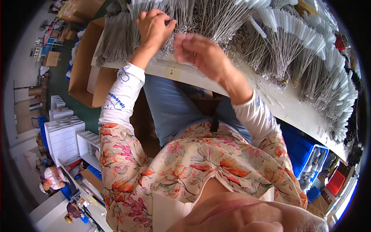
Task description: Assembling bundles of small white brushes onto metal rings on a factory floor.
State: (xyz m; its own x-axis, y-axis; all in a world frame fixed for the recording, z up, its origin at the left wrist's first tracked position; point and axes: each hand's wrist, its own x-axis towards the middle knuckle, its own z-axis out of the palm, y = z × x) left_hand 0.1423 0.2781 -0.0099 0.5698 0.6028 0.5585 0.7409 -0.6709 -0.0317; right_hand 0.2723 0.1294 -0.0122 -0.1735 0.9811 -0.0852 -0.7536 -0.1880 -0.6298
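Thin wire brushes [224, 23] with pale bristle ends and looped wire handles lie in dense bunches across the white table [193, 74]. Over the bunches at the far left is my left hand [153, 30], its fingers curled and the thumb close to the index finger. What it holds, if anything, is too small to tell. My right hand [203, 56] is beside it, above the table's near edge and the looped handles. Motion smears its fingers, so their grip cannot be made out.
More brush bunches [328, 92] fan out along the table to the right. A few loose wires [274, 96] lie near its front edge. An open cardboard box [83, 73] stands left of the table. Below its right side is a blue crate [309, 154]. Other people [54, 178] sit at far left.
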